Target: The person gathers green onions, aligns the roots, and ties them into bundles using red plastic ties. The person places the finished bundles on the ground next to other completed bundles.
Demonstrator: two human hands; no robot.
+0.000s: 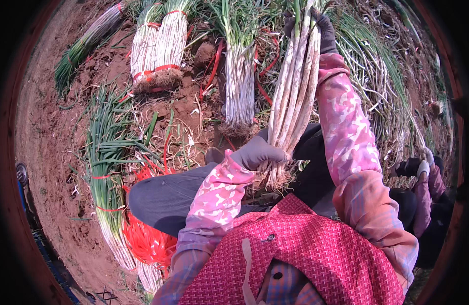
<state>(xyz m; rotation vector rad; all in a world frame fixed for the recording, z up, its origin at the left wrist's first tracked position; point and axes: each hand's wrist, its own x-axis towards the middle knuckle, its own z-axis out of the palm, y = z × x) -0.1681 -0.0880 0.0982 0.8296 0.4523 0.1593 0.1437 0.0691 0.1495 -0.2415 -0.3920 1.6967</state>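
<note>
A handful of long white-stemmed green onions [291, 95] stands nearly upright before my chest, its brownish roots at the bottom. Just above those roots, my gloved left hand [259, 153] is closed around the stems. My gloved right hand [323, 32] grips the same onions higher up, near where the stems turn green. Left of this handful, an onion bundle [239, 84] lies on the soil with its roots towards me. Red tie strips [217, 65] lie on the ground on both sides of that bundle.
Tied onion bundles [160, 45] lie further left, and more [106, 190] lie beside my left knee. A heap of red plastic strips [148, 236] sits by that knee. Loose onions [371, 68] spread over the right side. Another person's gloved hands [424, 166] hold onions at far right.
</note>
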